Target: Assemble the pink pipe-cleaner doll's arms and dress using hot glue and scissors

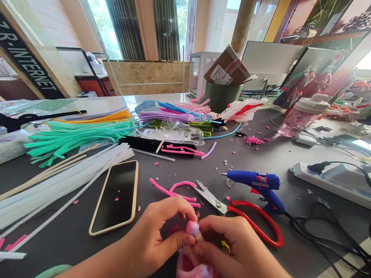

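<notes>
My left hand [166, 224] pinches a small pink-and-lilac fuzzy ball [192, 227] between thumb and forefinger. Close against it, my right hand [228, 239] has its fingers closed around a pale beige piece just beside the ball; the hidden part of the piece cannot be made out. Below both hands, a larger pink fuzzy piece [197, 270] shows at the bottom edge, partly covered. Just beyond the fingers lie cut pink pipe cleaners [174, 191] and open scissors [252, 212] with red handles.
A blue glue gun [257, 181] lies at right, its cord running near a white power strip [333, 185]. At left rest a phone [116, 197], white pipe cleaners [72, 181] and green pipe cleaners [78, 135]. Farther back stand a pink bottle [301, 116] and a green bin [223, 96].
</notes>
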A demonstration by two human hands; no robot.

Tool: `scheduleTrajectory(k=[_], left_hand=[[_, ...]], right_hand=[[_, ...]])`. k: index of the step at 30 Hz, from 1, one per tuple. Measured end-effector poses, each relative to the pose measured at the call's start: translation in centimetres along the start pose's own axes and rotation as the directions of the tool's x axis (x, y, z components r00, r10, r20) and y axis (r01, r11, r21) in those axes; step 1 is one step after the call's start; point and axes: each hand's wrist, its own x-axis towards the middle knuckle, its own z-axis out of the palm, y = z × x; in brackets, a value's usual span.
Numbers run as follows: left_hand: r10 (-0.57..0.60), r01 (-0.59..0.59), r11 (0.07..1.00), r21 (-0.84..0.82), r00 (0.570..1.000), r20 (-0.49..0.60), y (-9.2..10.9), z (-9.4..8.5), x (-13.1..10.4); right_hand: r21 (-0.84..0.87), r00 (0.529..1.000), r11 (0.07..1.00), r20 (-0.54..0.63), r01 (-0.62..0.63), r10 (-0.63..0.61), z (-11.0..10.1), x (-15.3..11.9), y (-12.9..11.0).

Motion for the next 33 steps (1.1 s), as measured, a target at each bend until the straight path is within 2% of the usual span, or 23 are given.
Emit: scheduleTrajectory(k=[3, 6, 10, 16, 18, 20, 22, 25, 27, 29, 33], left_hand=[[-0.035, 0.035, 0.999, 0.007, 0.998, 0.050, 1.0, -0.1, 0.1], [-0.048, 0.045, 0.998, 0.033, 0.994, 0.094, 1.9, 0.0, 0.2], [-0.020, 0.007, 0.984, 0.177, 0.998, 0.068, 2.5, 0.2, 0.1], [0.146, -0.180, 0.880, 0.440, 0.983, 0.111, 2.6, 0.6, -0.2], [0.169, -0.199, 0.863, 0.464, 0.980, 0.106, 2.6, 0.8, -0.1], [0.099, -0.113, 0.911, 0.398, 0.994, 0.056, 2.6, 0.9, 0.1], [-0.057, 0.060, 0.960, 0.273, 0.998, -0.018, 2.5, 0.8, 0.4], [-0.253, 0.255, 0.966, 0.038, 0.966, -0.062, 2.3, 0.6, 0.9], [-0.283, 0.279, 0.955, -0.102, 0.959, -0.024, 2.1, 0.5, 1.2], [-0.262, 0.261, 0.947, -0.186, 0.965, 0.016, 1.9, 0.5, 1.4], [-0.214, 0.207, 0.958, -0.198, 0.977, -0.014, 1.7, 0.7, 1.7]], right_hand=[[0.051, 0.999, 0.998, -0.003, -0.047, 0.047, 0.3, -0.2, 0.4], [0.018, 0.994, 0.998, -0.081, -0.068, 0.069, 1.0, -0.5, 1.2], [-0.070, 0.984, 0.997, -0.171, 0.039, -0.050, 1.8, -0.7, 2.3], [-0.218, 0.978, 0.964, -0.108, 0.150, -0.177, 1.7, -0.4, 2.5], [-0.228, 0.976, 0.962, -0.126, 0.149, -0.181, 1.6, -0.3, 2.3], [-0.176, 0.974, 0.974, -0.155, 0.139, -0.167, 1.5, -0.2, 1.9], [-0.053, 0.981, 0.992, -0.154, 0.112, -0.119, 1.2, -0.2, 1.4], [0.145, 0.992, 0.989, -0.128, 0.020, -0.001, 0.6, -0.2, 0.6], [0.224, 0.991, 0.974, -0.122, -0.021, 0.050, 0.3, -0.2, 0.3], [0.269, 0.992, 0.962, -0.110, -0.037, 0.069, 0.1, -0.2, 0.2], [0.285, 0.995, 0.957, -0.063, -0.052, 0.073, 0.2, -0.1, 0.4]])
